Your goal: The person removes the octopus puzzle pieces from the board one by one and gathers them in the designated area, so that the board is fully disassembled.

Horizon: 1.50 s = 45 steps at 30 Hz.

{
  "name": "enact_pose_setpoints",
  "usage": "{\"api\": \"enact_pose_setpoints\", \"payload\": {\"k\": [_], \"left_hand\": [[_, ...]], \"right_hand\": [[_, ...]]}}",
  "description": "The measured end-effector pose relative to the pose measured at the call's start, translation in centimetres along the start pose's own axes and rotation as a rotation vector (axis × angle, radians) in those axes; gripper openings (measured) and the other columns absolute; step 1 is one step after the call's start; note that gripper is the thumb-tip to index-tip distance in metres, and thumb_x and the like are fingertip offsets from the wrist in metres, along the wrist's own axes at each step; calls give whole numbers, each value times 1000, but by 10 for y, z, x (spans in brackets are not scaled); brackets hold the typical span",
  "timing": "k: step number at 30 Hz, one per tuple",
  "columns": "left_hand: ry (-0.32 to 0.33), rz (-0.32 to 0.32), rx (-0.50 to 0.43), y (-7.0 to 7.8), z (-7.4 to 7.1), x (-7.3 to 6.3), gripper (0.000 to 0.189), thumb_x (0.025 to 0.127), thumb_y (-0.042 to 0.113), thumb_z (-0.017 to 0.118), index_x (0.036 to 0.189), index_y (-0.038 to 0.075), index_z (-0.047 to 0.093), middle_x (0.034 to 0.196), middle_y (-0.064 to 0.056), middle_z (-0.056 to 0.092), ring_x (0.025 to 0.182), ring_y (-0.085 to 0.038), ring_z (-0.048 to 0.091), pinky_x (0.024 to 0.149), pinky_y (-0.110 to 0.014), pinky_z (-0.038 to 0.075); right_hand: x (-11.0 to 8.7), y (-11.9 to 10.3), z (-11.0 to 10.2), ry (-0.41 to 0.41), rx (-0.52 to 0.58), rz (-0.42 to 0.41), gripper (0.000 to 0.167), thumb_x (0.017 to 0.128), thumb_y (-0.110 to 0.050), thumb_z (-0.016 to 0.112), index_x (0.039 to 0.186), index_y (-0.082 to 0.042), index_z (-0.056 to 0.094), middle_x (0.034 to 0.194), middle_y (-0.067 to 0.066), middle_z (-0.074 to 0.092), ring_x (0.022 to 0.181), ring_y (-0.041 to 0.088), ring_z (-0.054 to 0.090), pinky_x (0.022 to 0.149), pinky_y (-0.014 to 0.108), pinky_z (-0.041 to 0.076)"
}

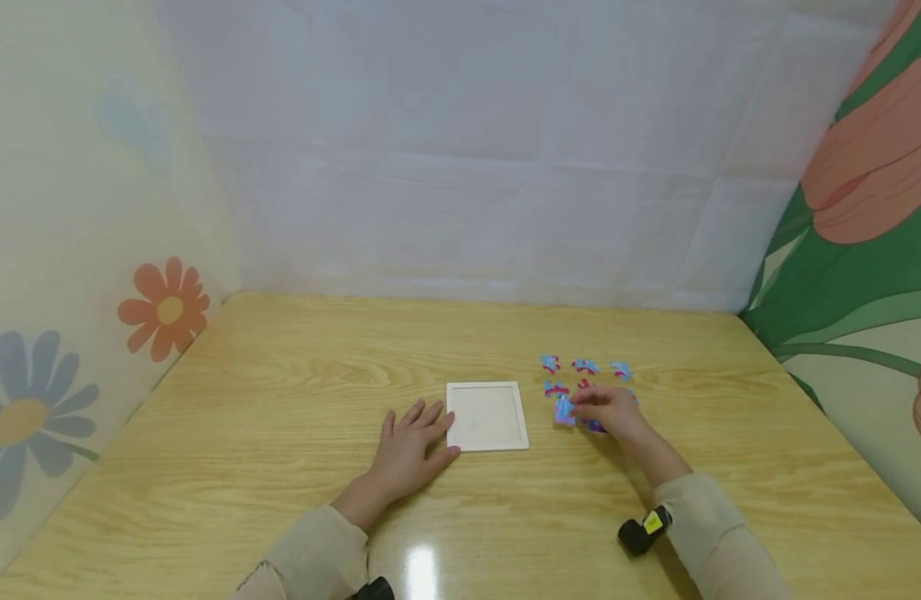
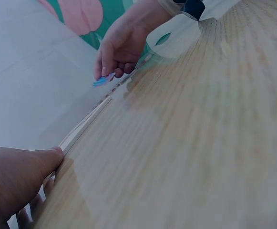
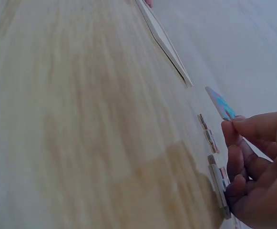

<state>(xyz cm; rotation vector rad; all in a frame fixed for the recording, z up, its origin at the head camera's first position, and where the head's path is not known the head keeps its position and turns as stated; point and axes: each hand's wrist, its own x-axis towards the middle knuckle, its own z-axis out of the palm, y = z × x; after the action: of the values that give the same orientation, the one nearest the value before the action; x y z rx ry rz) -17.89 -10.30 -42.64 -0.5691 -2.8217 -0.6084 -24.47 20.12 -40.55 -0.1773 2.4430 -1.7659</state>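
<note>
Pinched between thumb and fingertips, a blue and pink jigsaw puzzle piece (image 1: 564,412) is in my right hand (image 1: 613,413). In the right wrist view that puzzle piece (image 3: 220,103) is tilted and raised off the table. A square white frame (image 1: 488,450) with a shallow recess lies flat at mid-table. My left hand (image 1: 413,450) is spread flat on the table, its thumb and fingertips touching the frame's left side. In the left wrist view the thumb (image 2: 50,160) meets the frame's edge. Several other puzzle pieces (image 1: 584,367) lie under and beyond my right hand, which partly hides them.
The wooden table (image 1: 317,375) is bounded by a white cloth (image 1: 460,167) at the back. Walls with painted flowers (image 1: 167,310) stand at both sides. Black wrist cameras (image 1: 640,535) are strapped at the sleeves.
</note>
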Motion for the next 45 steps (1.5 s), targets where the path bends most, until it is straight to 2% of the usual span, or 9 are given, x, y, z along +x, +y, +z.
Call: {"api": "enact_pose_setpoints", "payload": {"k": [6, 13, 19, 30, 45], "left_hand": [[-3, -3, -12, 0, 0, 0, 50, 81, 39, 56, 121, 10, 51, 130, -10, 39, 122, -33, 25, 92, -59, 6], [-7, -2, -7, 1, -1, 0, 50, 81, 39, 56, 122, 10, 51, 131, -11, 39, 122, -33, 25, 92, -59, 6], [-11, -3, -12, 1, -1, -1, 50, 81, 38, 56, 122, 9, 51, 131, -11, 38, 122, -33, 25, 92, -59, 7], [-16, -6, 5, 1, 0, 0, 50, 82, 39, 55, 123, 10, 50, 131, -11, 38, 122, -33, 24, 92, -59, 6], [-28, -5, -3, 1, -2, 0, 51, 82, 39, 54, 124, 11, 48, 132, -11, 36, 123, -33, 24, 92, -59, 6]], "right_hand": [[0, 1, 2, -24, -28, -49, 17, 75, 4, 60, 90, 12, 58, 77, 9, 61, 70, 14, 56, 64, 24, 45], [0, 4, 6, -16, -143, -118, 13, 73, 6, 61, 85, 10, 60, 76, 10, 61, 68, 13, 54, 62, 24, 44], [0, 6, 9, -24, -149, -145, 12, 73, 9, 59, 84, 13, 59, 75, 15, 61, 68, 14, 54, 62, 24, 44], [0, 5, 9, -5, -186, -171, 10, 73, 8, 60, 82, 14, 59, 72, 13, 60, 66, 10, 52, 60, 21, 42], [0, 3, 8, 29, -181, -72, 12, 75, 1, 62, 84, 9, 61, 74, 5, 60, 68, 10, 51, 62, 25, 42]]}}
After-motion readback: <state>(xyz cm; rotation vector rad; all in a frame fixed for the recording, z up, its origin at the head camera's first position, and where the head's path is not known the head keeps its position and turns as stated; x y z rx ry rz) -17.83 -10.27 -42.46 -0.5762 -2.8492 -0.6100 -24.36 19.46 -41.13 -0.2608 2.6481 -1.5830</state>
